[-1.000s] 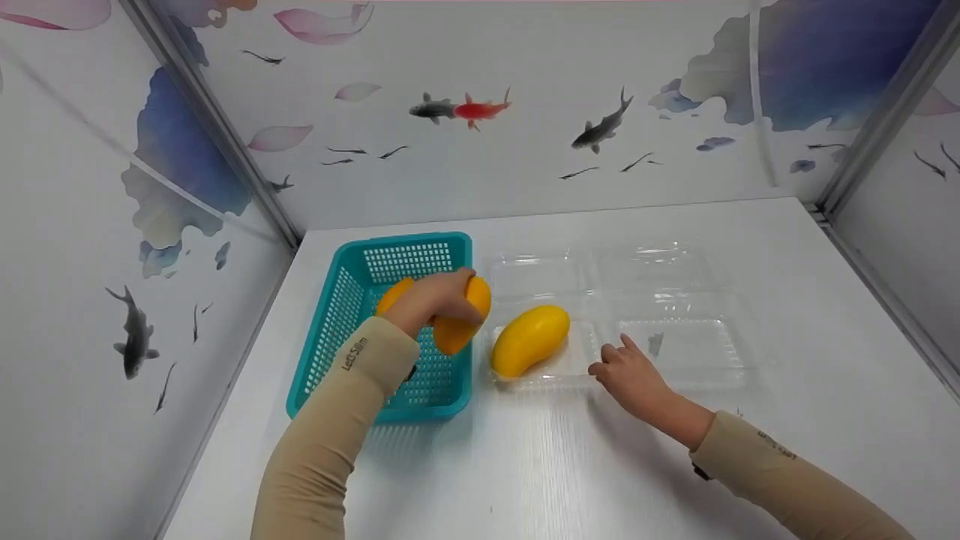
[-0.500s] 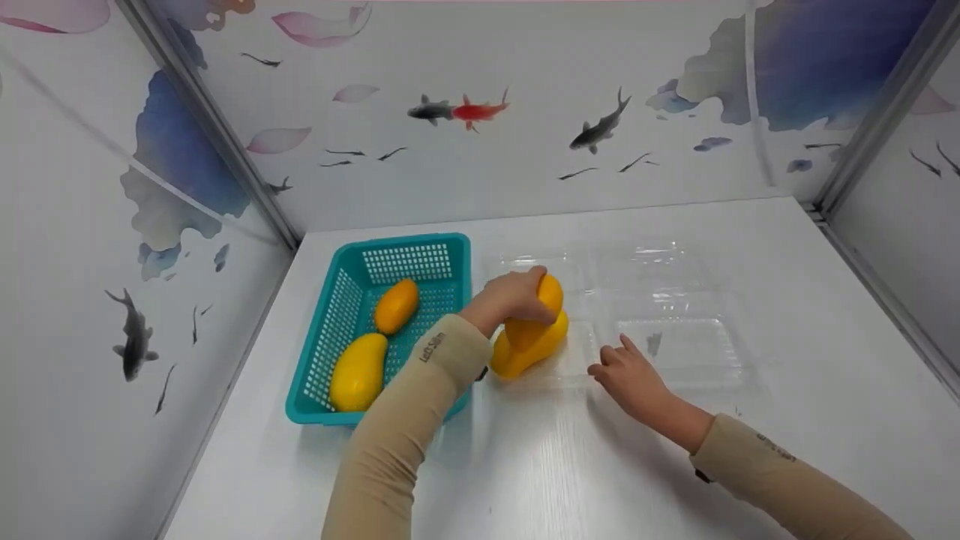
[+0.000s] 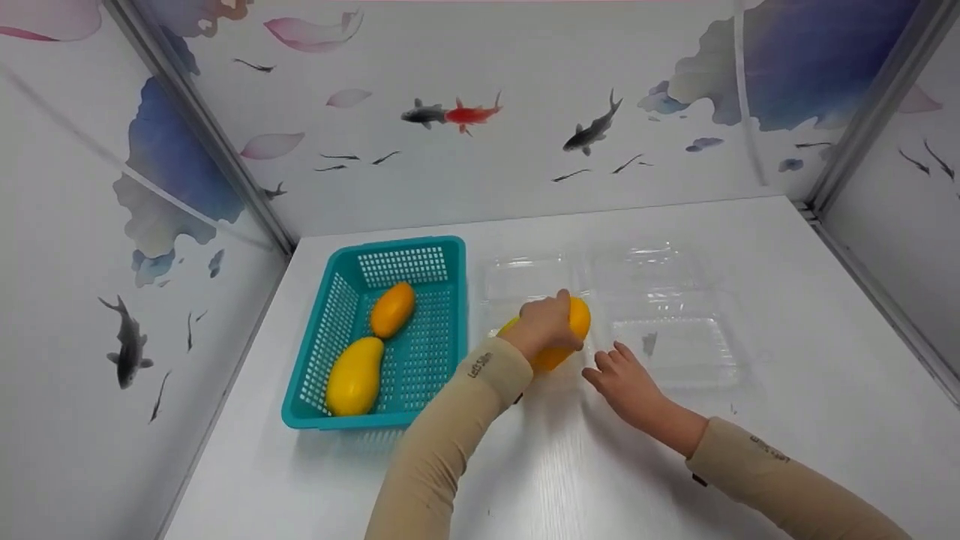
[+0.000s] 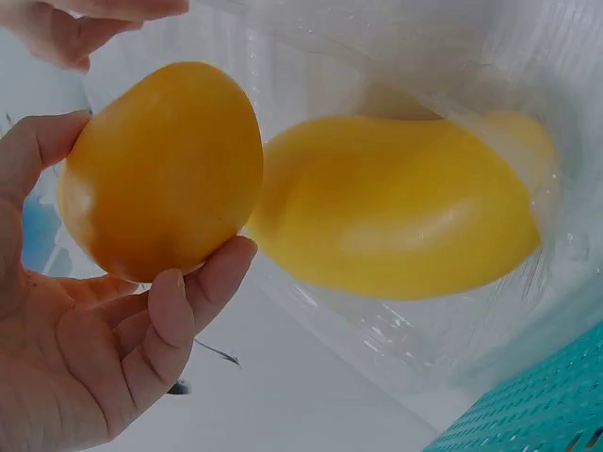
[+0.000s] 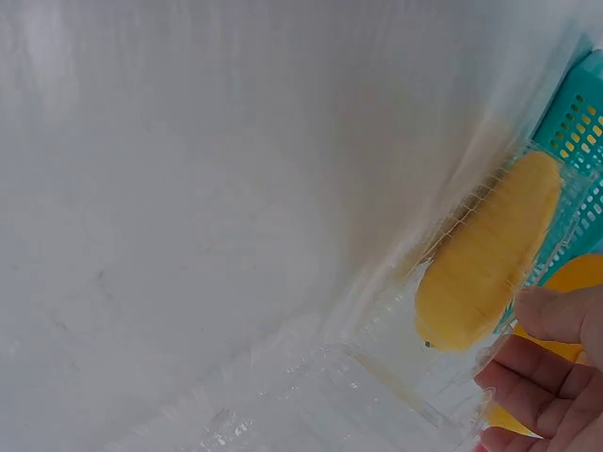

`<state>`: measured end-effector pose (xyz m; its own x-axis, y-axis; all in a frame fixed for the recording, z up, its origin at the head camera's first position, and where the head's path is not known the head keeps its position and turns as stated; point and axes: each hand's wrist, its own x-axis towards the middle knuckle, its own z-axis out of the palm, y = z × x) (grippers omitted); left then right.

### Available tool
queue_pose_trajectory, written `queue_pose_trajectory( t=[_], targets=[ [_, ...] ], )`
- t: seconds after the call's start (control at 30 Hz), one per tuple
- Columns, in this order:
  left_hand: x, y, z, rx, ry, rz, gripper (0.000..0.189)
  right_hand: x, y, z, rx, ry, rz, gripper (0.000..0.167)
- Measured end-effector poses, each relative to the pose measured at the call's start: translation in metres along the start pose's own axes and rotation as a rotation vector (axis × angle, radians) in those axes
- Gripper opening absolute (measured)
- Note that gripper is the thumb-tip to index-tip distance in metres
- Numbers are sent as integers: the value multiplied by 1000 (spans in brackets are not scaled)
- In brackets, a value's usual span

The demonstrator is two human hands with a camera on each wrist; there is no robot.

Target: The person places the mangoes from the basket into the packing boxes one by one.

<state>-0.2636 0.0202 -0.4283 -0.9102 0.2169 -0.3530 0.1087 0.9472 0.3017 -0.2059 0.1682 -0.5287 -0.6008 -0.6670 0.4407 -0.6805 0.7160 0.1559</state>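
My left hand (image 3: 546,324) grips an orange mango (image 4: 165,174) between thumb and fingertips, above the near left part of a clear plastic container (image 3: 675,382). A larger yellow mango (image 4: 405,212) lies in that part; in the head view my left hand mostly covers it. From the left wrist view, I cannot tell whether the two mangoes touch. My right hand (image 3: 628,386) is at the container's near side, right of the mangoes. In the right wrist view its thumb (image 5: 556,315) and fingers pinch the thin plastic edge.
Left of the container stands a teal basket (image 3: 459,337) with a small orange mango (image 3: 392,310) and a larger yellow mango (image 3: 355,376) inside. The white table (image 3: 517,480) is bounded by printed panels at the back and sides.
My left hand has carried the orange mango out of the basket, rightward over the container, then slightly nearer and further right. My right hand has stayed at the container's near side.
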Motion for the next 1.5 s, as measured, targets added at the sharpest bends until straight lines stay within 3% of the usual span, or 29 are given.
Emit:
queue_pose_trajectory(
  t=[0.3,0.57,0.93,1.1,1.23,1.37,1.5],
  targets=[
    [10,0,20,163,-8,82,62,0,-1,1,19,38,21,20],
    [14,1,34,143,-15,118,66,1,-2,-1,49,-12,62,15],
    [17,3,44,185,-23,97,59,2,-2,0,77,-55,101,15],
    [20,1,49,325,5,155,51,3,-2,0,76,-51,100,15],
    [23,-2,55,458,49,194,43,2,-1,1,68,4,74,15],
    [26,-4,58,481,67,201,39,2,0,3,58,50,53,15],
    [26,-3,59,491,66,192,42,2,0,4,63,46,60,15]
  ],
)
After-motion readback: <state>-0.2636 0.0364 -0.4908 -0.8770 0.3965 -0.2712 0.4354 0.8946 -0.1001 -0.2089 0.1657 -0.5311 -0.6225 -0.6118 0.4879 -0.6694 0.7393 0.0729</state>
